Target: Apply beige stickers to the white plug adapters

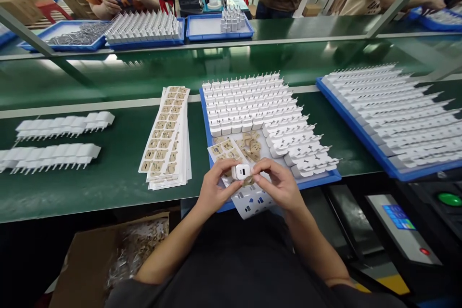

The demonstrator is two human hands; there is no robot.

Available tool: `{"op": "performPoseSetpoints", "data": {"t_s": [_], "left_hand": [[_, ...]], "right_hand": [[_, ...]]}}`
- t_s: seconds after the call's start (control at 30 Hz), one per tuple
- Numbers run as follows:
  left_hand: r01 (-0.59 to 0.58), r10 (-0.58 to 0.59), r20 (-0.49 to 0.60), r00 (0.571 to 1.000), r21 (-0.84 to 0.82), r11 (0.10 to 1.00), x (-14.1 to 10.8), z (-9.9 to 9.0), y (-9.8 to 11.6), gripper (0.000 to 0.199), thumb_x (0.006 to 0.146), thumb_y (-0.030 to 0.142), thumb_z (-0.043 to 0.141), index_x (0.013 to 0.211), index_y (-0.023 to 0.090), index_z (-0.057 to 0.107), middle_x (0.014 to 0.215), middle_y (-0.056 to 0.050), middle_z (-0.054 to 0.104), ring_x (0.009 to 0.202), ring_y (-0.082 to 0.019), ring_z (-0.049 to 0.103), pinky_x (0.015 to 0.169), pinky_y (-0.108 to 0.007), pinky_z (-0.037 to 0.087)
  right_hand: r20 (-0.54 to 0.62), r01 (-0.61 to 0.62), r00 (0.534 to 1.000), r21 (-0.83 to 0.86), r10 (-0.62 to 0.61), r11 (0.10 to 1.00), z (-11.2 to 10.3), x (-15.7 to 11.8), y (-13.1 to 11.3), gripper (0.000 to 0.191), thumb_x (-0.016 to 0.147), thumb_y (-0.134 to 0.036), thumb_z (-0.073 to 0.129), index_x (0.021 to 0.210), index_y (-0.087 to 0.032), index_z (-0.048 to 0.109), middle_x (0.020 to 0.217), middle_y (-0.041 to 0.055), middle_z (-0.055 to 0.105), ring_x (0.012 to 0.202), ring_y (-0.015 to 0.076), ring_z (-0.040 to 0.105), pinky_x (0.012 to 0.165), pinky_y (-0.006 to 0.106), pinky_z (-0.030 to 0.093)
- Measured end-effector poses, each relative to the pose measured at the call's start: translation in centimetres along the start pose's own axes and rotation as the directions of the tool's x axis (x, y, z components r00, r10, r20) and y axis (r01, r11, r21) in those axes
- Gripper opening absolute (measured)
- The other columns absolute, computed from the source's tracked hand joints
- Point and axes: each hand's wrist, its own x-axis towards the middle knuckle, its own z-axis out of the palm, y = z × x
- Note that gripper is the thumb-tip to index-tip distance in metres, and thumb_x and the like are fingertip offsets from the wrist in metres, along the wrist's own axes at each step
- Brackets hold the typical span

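My left hand point(218, 184) grips a white charger point(241, 172) between thumb and fingers, its face with a dark port turned up. At the charger's right edge, my right hand point(279, 183) pinches something small, perhaps a tan sticker piece; my fingers partly hide it. Under both hands a sticker sheet point(225, 148) lies over the near edge of a blue tray point(207, 125). Rows of white chargers point(252, 101) fill much of that tray, with a heap of tan pieces point(251, 145) beside them.
Left of the tray lies a stack of sticker sheets point(164, 137). Two rows of white chargers point(54, 156) are farther left. Another full blue tray point(391, 168) stands right. People work beyond the green conveyor point(144, 79). An open carton point(90, 260) sits below.
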Motion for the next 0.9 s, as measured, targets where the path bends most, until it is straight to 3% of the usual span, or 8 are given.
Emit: {"op": "performPoseSetpoints", "data": {"t_s": [0.1,0.33,0.9], "left_hand": [[-0.016,0.017,-0.016,1.000,0.019,1.000,-0.1,0.0,-0.3,0.039,0.084,0.025,0.075,0.121,0.025,0.062,0.118,-0.010,0.063,0.115,-0.024,0.061,0.100,-0.041,0.054],[-0.060,0.061,-0.005,0.998,0.092,0.994,0.0,0.0,-0.3,0.042,0.082,0.023,0.078,0.121,0.026,0.063,0.116,-0.010,0.065,0.112,-0.025,0.062,0.098,-0.042,0.054],[-0.105,0.106,-0.001,0.994,0.143,0.984,0.2,0.0,0.2,0.040,0.082,0.024,0.078,0.119,0.025,0.062,0.114,-0.010,0.066,0.110,-0.025,0.062,0.094,-0.041,0.052]], "right_hand": [[-0.044,-0.025,0.999,-0.039,0.023,0.999,0.1,0.4,-0.5,0.003,0.092,-0.021,0.063,0.093,-0.023,0.066,0.085,0.0010,0.063,0.080,0.0152,0.059,0.075,0.028,0.047],[-0.030,-0.067,0.998,-0.140,0.063,0.988,0.2,1.2,-1.2,0.005,0.090,-0.018,0.062,0.089,-0.021,0.066,0.083,0.0002,0.064,0.078,0.0143,0.058,0.074,0.027,0.047],[-0.022,-0.111,0.994,-0.175,0.109,0.978,0.3,1.2,-1.5,0.002,0.089,-0.021,0.065,0.089,-0.021,0.066,0.083,0.0000,0.066,0.076,0.0136,0.061,0.073,0.027,0.048]]}}
